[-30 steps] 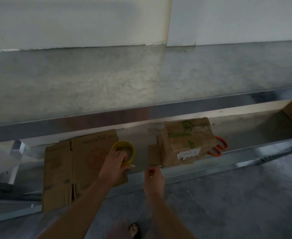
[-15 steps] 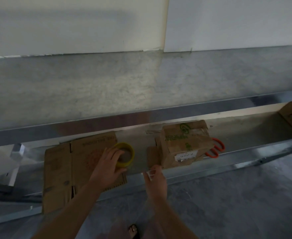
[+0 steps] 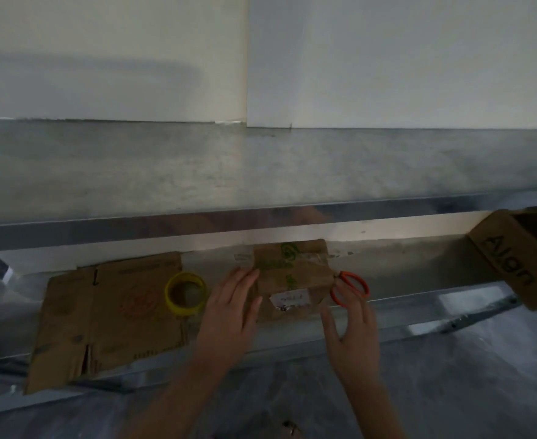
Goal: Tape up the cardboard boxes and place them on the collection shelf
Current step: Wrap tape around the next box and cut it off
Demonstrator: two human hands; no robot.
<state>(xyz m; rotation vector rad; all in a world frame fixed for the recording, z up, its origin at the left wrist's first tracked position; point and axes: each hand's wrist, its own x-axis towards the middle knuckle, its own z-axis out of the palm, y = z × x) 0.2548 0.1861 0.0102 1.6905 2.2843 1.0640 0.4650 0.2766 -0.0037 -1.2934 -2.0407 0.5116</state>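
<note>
**Both hands at the small box on the lower shelf**

Nearest you is the grey floor [image 3: 451, 391], with both your forearms reaching out over it. Your left hand [image 3: 232, 308] lies flat against the left side of the small brown cardboard box with green print and a white label [image 3: 292, 274]. Its fingers are straight and close together, and the thumb is out toward the box front.

Your right hand [image 3: 352, 327] is at the box's right front corner, fingers straight and spread apart, thumb wide. You cannot tell whether it touches the cardboard. Its fingertips overlap the orange-handled scissors [image 3: 356, 285] lying just beside the box on the right.

The box stands on the lower metal shelf [image 3: 419, 312], near the front rail. Left of it, close to your left hand, a yellow roll of tape [image 3: 181, 308] lies flat, unheld, on the edge of a flattened brown cardboard sheet [image 3: 108, 318] that overhangs the rail. Far right on the same shelf is a larger brown cardboard box printed "Align" [image 3: 508, 264], tilted, with a dark opening at its upper side.

Beyond are the upper metal shelf surface [image 3: 261, 169] and then the white wall [image 3: 387, 58]
</note>
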